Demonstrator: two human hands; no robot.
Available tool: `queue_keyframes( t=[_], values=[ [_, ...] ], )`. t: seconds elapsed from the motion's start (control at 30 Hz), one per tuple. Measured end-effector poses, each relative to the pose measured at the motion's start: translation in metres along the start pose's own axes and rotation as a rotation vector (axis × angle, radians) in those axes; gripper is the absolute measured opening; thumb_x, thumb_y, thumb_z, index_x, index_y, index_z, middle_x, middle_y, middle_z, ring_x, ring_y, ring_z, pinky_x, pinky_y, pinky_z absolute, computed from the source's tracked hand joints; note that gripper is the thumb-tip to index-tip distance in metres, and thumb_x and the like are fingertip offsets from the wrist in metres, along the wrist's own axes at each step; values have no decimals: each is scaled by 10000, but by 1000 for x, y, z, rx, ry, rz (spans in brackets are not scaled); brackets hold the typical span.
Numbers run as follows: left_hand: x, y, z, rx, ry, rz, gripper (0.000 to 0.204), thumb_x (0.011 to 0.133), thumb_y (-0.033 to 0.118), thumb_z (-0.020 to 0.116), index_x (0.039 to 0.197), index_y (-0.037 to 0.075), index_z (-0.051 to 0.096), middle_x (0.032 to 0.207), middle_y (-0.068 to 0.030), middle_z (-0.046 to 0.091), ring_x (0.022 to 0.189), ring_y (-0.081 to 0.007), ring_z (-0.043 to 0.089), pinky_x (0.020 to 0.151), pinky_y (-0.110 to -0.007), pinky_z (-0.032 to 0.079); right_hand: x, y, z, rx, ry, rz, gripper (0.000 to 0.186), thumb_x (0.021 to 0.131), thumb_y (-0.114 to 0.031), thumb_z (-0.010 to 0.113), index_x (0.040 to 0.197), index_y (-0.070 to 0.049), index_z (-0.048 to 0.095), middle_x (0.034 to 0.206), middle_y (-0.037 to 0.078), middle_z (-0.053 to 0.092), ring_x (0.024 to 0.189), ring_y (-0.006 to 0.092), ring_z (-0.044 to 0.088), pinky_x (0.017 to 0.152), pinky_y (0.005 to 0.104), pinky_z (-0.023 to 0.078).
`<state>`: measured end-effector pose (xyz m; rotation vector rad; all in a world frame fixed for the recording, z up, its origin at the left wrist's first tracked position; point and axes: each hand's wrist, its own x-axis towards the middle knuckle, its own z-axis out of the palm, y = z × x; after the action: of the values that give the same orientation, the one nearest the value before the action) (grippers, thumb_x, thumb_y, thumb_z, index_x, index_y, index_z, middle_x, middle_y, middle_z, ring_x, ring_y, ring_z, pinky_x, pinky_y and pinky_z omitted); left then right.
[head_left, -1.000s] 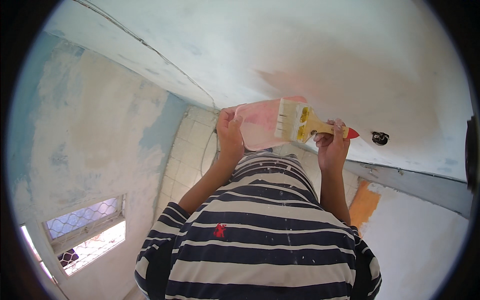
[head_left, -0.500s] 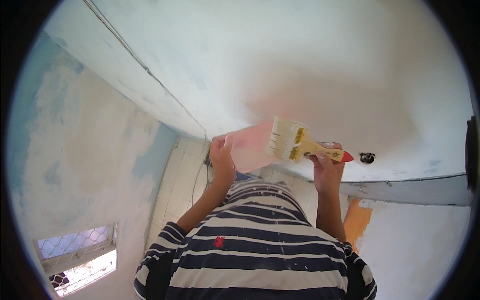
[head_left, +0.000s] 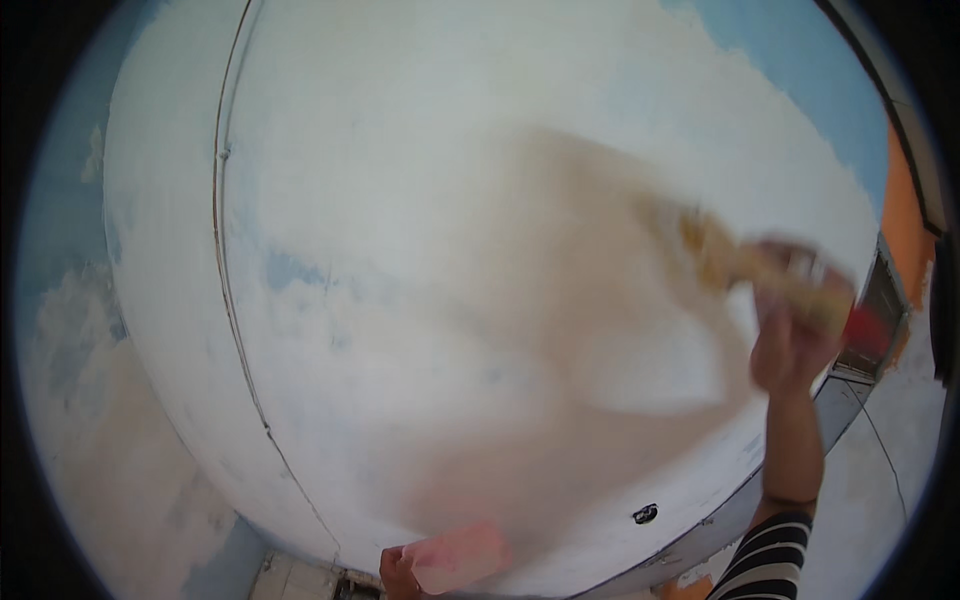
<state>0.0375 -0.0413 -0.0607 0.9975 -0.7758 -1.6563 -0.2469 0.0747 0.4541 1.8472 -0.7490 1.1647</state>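
In the head view my right hand (head_left: pixel 800 330) is raised at the right, its fingers around the wooden handle of a wide paintbrush (head_left: pixel 740 265) with a red tip. Hand and brush are blurred by motion; the bristles are close to or on the white, patchy wall (head_left: pixel 400 200), I cannot tell which. My left hand (head_left: pixel 398 570) grips a pink plastic tray (head_left: pixel 460 557) by its left edge, low at the bottom middle. A shadow of the brush and arm falls on the wall.
A thin cable (head_left: pixel 225 250) runs vertically on the wall at the left. A dark hole (head_left: pixel 645 514) is low at the right. Blue patched wall (head_left: pixel 70 400) meets this wall at the left. Tiled floor (head_left: pixel 282 578) shows at the bottom. An orange strip (head_left: pixel 900 220) is at the upper right.
The view has tilted up to the wall. My right hand has lifted the brush away from the tray, up and to the right; my left hand and tray now sit lower in view.
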Motion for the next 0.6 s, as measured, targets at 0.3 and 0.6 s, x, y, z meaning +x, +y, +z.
queue_keyframes(
  t=[0.3,0.6],
  values=[
    [-36,43,-21,151,-81,245,254,949,214,521,1061,-11,556,964,-98,559,900,-197,515,804,-343,460,209,-11,46,-683,25,-300,226,920,-80,633,1130,-6,593,1142,119,666,1039,189,637,928,308,479],
    [-22,24,-53,139,10,213,252,942,209,548,1072,-7,544,999,-108,568,936,-211,527,818,-360,468,155,-14,115,-443,-322,-366,316,790,-32,614,1064,-171,687,1038,73,687,987,268,642,842,366,522]
  ],
)
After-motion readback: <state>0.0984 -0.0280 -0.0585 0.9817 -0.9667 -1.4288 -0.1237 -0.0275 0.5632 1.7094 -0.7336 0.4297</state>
